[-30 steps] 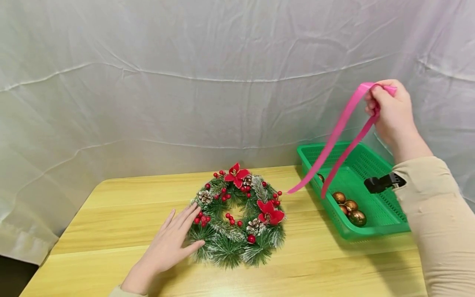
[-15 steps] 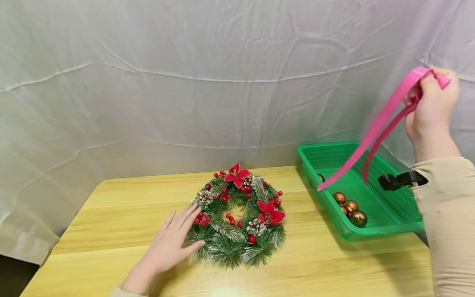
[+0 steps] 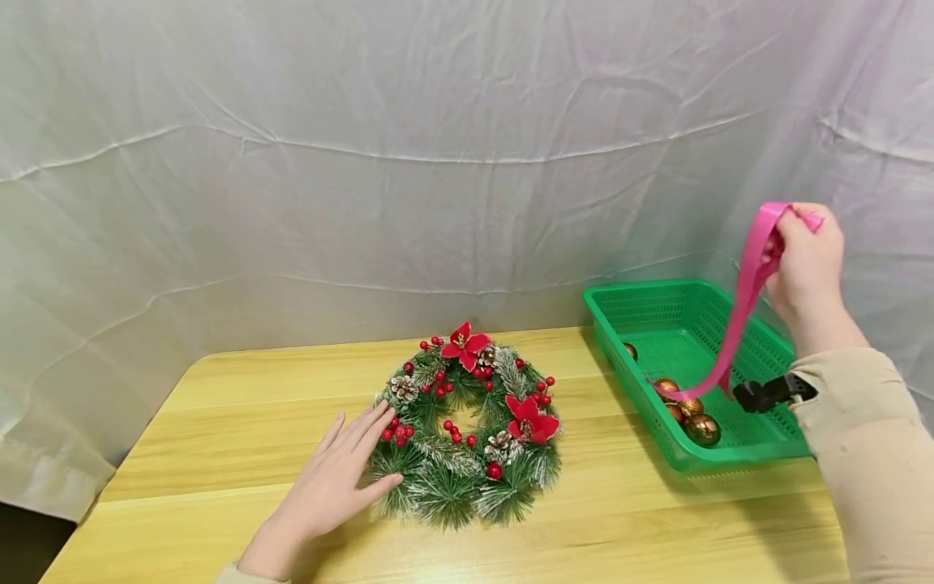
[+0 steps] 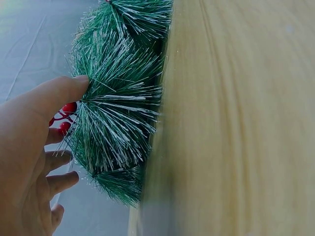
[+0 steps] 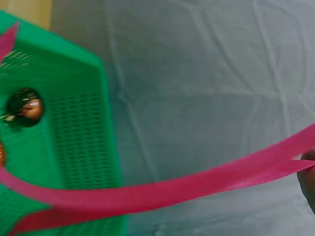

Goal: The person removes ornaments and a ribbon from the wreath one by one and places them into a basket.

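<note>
A pink ribbon (image 3: 746, 296) hangs from my right hand (image 3: 810, 259), which pinches it above the green basket (image 3: 660, 426). The ribbon's tails dangle down over the basket, one end close over the bronze baubles (image 3: 703, 430). In the right wrist view the ribbon (image 5: 162, 195) stretches from the fingers at the right edge across the basket. My left hand (image 3: 332, 478) rests with straight, spread fingers on the left side of a green wreath (image 3: 445, 495) with red flowers, berries and pinecones. The left wrist view shows the thumb (image 4: 74, 88) touching the frosted needles.
The wreath and basket stand on a light wooden table (image 3: 241, 422), the basket at its right side. Behind hangs a grey-white cloth (image 3: 379, 219). A black wrist mount (image 3: 766, 395) sticks out from the right sleeve over the basket.
My right hand first swung right and up with the ribbon, then came back left and down, lowering the tails into the basket's area. The left hand and wreath stayed put.
</note>
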### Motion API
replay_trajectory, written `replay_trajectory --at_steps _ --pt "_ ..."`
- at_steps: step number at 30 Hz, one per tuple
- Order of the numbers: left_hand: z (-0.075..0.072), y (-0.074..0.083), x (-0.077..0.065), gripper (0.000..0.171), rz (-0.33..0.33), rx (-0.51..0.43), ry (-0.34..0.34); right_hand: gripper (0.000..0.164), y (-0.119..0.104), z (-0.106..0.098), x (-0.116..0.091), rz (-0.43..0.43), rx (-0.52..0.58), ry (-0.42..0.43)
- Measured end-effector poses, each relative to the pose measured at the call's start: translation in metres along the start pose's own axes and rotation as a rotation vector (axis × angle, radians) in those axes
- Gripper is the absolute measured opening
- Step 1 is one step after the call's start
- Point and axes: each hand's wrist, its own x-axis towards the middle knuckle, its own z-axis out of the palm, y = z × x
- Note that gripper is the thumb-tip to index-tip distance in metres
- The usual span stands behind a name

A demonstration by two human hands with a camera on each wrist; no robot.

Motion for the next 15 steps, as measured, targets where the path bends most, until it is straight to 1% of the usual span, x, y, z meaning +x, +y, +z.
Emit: replay_trajectory --at_steps 5,8,10,12,15 --pt "0.000 0.000 -0.001 0.084 -0.002 0.003 -0.007 0.009 0.019 -0.016 -0.009 0.114 -0.117 -0.116" --pt "-0.001 0.000 -0.001 0.084 -0.003 0.004 -0.009 0.006 0.026 -0.023 -0.013 0.205 -0.199 -0.183" --pt "-0.001 0.000 -0.002 0.085 -0.007 0.002 -0.011 0.005 0.029 -0.027 -0.016 0.258 -0.254 -0.213" --pt "-0.001 0.000 -0.001 0.085 -0.009 -0.002 -0.012 0.005 0.031 -0.030 -0.019 0.300 -0.295 -0.242" --pt "-0.001 0.000 -0.001 0.085 -0.013 -0.007 -0.014 0.005 0.035 -0.034 -0.021 0.328 -0.363 -0.271"
